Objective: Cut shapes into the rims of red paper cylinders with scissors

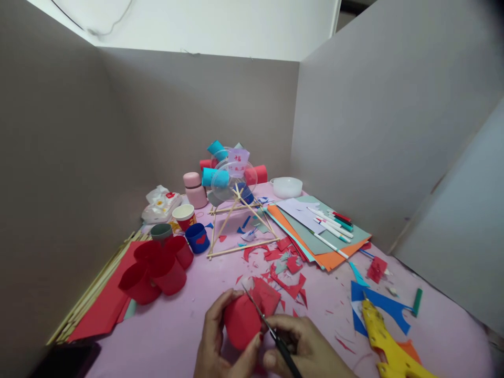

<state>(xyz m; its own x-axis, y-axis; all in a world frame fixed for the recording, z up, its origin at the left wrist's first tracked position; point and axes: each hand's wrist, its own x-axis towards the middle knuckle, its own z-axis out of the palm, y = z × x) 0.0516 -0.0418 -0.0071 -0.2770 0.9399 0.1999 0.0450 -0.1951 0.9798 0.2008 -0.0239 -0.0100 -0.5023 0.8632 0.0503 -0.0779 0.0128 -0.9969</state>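
Observation:
My left hand (222, 336) is closed around a rounded red paper piece (242, 321) near the front of the table. I cannot tell whether a cup lies behind that paper. My right hand (297, 341) grips black-handled scissors (281, 347), whose metal blades lie across the paper's upper right edge. A looser flap of red paper (268, 295) shows just beyond the blades. Torn red scraps (289, 281) are scattered past my hands. To the left stand several red cups (168, 273), a blue cup with a red heart (197, 238) and a grey-green cup (161, 232).
A stick frame (244, 247) carries a wheel (232, 176) with coloured cups. Paper sheets (325, 260) with markers (333, 231) lie at right, near a yellow glue gun (380, 336). A pink flask (195, 191) and white bowl (287, 187) stand behind. Grey partitions (197, 105) surround the table.

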